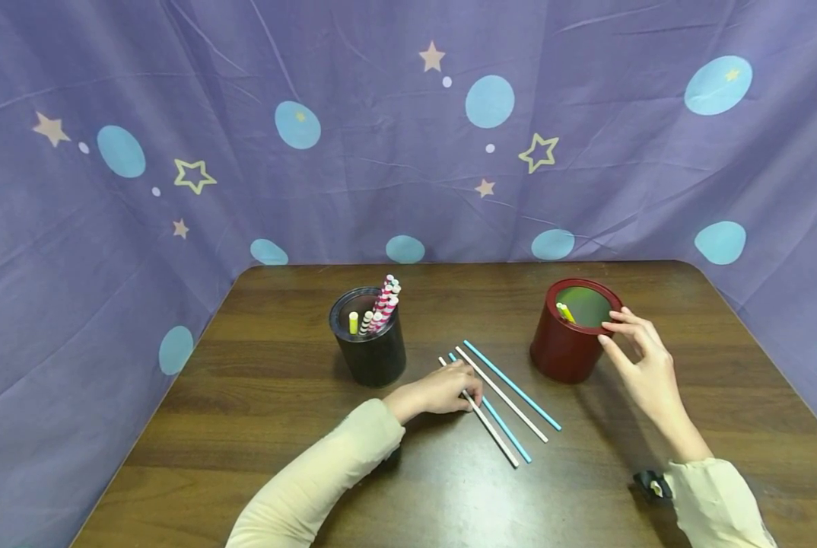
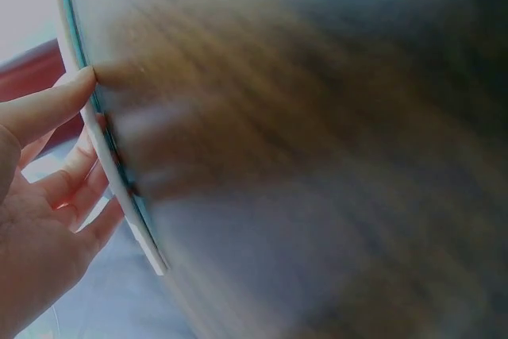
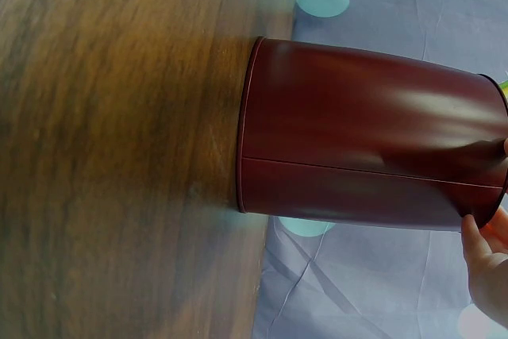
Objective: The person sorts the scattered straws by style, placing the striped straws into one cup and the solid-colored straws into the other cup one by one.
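My left hand (image 1: pixel 449 388) is low over the middle of the table, its thumb and fingers pinching a white straw (image 1: pixel 497 435). Beside that straw lies a blue straw (image 1: pixel 514 440), partly hidden under the hand. Just to the right, another white straw (image 1: pixel 518 407) and a blue straw (image 1: pixel 518 388) lie slanted on the wood. At the right, my right hand (image 1: pixel 644 373) holds the rim of a dark red round container (image 1: pixel 566 350), thumb against the outer wall in the right wrist view. Two yellow straws (image 1: pixel 566 311) lean inside it.
A black round container (image 1: pixel 374 358) stands left of the loose straws, holding several striped straws (image 1: pixel 386 304) and a yellow one (image 1: pixel 353 323). A purple curtain (image 1: pixel 381 213) with stars and blue ovals hangs behind the brown wooden table (image 1: pixel 278 365).
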A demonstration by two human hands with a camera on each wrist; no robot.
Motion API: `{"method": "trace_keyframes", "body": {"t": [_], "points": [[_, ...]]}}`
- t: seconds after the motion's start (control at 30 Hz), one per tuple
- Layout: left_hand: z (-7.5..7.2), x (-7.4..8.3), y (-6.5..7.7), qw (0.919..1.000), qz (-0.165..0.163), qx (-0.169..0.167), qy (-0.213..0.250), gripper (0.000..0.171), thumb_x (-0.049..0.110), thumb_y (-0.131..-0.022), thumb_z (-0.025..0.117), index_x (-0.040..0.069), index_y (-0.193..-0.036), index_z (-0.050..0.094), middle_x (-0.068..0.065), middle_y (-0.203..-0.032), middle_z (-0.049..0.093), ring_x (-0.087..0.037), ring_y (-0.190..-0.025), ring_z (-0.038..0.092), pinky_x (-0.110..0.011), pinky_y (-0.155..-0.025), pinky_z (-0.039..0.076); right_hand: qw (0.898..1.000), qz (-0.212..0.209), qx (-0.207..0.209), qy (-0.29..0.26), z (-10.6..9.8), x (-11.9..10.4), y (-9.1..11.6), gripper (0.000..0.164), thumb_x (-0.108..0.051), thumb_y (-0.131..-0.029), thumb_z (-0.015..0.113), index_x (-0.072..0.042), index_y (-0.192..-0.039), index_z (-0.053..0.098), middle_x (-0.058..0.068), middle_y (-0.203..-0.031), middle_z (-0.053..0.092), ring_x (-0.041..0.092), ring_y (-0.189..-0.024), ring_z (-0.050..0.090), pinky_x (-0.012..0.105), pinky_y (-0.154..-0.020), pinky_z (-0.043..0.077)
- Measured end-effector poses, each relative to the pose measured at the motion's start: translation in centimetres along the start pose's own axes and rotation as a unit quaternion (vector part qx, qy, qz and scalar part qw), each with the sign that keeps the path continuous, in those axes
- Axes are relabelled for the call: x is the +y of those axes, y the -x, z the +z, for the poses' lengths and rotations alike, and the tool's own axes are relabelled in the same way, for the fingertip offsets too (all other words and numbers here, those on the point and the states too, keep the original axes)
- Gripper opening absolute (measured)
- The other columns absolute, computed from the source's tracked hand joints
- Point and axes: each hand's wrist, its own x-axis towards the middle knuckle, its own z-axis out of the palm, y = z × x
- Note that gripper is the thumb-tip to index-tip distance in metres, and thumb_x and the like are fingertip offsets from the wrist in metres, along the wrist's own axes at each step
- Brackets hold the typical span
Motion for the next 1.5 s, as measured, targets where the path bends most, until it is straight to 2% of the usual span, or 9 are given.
{"method": "trace_keyframes", "body": {"t": [0.13,0.33,0.5,0.63,0.8,1.1,1.23,1.47,1.5], "points": [[0.1,-0.1,0.1,0.9999,0.002,0.011,-0.013,0.012,0.018,-0.072,0.07,0.018,-0.079,0.061,0.006,-0.081,0.057,-0.01,-0.086,0.048,-0.024,-0.087,0.035,1.0,0.002,-0.002,0.004,0.0,-0.1,0.0,0.033,-0.001,-0.076,0.067,-0.014,-0.107,0.063,0.001,-0.12,0.053,0.025,-0.123,0.038,0.019,-0.096,0.035],[-0.1,-0.1,0.3,0.9997,0.001,0.022,-0.001,0.011,0.017,-0.072,0.07,0.018,-0.078,0.061,0.006,-0.081,0.057,-0.008,-0.085,0.049,-0.024,-0.086,0.036,1.0,0.001,-0.002,0.004,0.0,0.0,-0.1,0.033,-0.001,-0.076,0.067,-0.013,-0.107,0.063,0.002,-0.12,0.053,0.025,-0.123,0.038,0.019,-0.097,0.035],[-0.7,-0.1,0.5,0.9986,0.001,0.047,0.024,0.01,0.016,-0.073,0.069,0.017,-0.079,0.06,0.004,-0.083,0.054,-0.01,-0.085,0.048,-0.021,-0.081,0.037,1.0,0.001,-0.003,0.011,0.0,-0.1,-0.1,0.034,-0.002,-0.076,0.067,-0.015,-0.107,0.063,0.0,-0.12,0.053,0.023,-0.122,0.039,0.018,-0.096,0.036],[-1.1,-0.1,0.5,0.9967,0.008,0.071,0.036,0.011,0.014,-0.074,0.069,0.015,-0.08,0.059,0.0,-0.084,0.055,-0.011,-0.085,0.049,-0.025,-0.082,0.039,1.0,0.003,-0.003,0.01,0.0,-0.1,-0.1,0.034,-0.002,-0.076,0.067,-0.015,-0.107,0.063,0.0,-0.121,0.053,0.022,-0.123,0.039,0.018,-0.096,0.036],[-1.7,0.1,0.4,0.9943,0.01,0.086,0.063,0.011,0.011,-0.075,0.067,0.013,-0.08,0.058,-0.002,-0.084,0.054,-0.013,-0.087,0.049,-0.037,-0.096,0.035,1.0,0.0,-0.002,0.003,0.0,0.0,-0.1,0.034,-0.001,-0.076,0.067,-0.013,-0.107,0.063,0.001,-0.12,0.053,0.022,-0.123,0.038,0.019,-0.096,0.036],[-2.3,0.7,0.2,0.9897,0.004,0.12,0.079,0.009,0.012,-0.077,0.066,0.015,-0.081,0.059,0.001,-0.087,0.055,-0.012,-0.088,0.051,-0.027,-0.086,0.038,1.0,0.002,-0.001,0.004,0.0,-0.1,-0.1,0.033,-0.001,-0.076,0.067,-0.013,-0.107,0.063,0.002,-0.12,0.053,0.021,-0.123,0.038,0.019,-0.096,0.036],[-2.5,0.9,0.1,0.9845,0.013,0.152,0.088,0.009,0.012,-0.077,0.067,0.014,-0.081,0.06,0.0,-0.085,0.055,-0.012,-0.084,0.05,-0.024,-0.079,0.039,1.0,0.009,-0.003,0.008,0.0,-0.1,0.0,0.033,-0.003,-0.076,0.067,-0.014,-0.107,0.063,0.001,-0.121,0.053,0.021,-0.123,0.038,0.018,-0.096,0.035],[-3.1,1.2,-0.3,0.9673,0.039,0.219,0.122,0.011,0.01,-0.074,0.069,0.01,-0.081,0.06,-0.001,-0.08,0.055,-0.013,-0.08,0.051,-0.019,-0.075,0.039,1.0,0.001,-0.004,0.011,0.0,-0.2,-0.1,0.033,-0.004,-0.076,0.067,-0.012,-0.107,0.063,0.003,-0.121,0.053,0.022,-0.123,0.038,0.018,-0.095,0.036],[-3.2,1.2,-0.4,0.9652,0.04,0.224,0.129,0.011,0.009,-0.074,0.069,0.01,-0.081,0.06,-0.001,-0.08,0.055,-0.013,-0.08,0.05,-0.018,-0.075,0.039,1.0,0.002,-0.007,-0.018,-0.2,-1.1,-0.3,0.031,-0.004,-0.077,0.067,-0.01,-0.107,0.062,0.005,-0.121,0.053,0.023,-0.123,0.038,0.02,-0.096,0.036]]}}
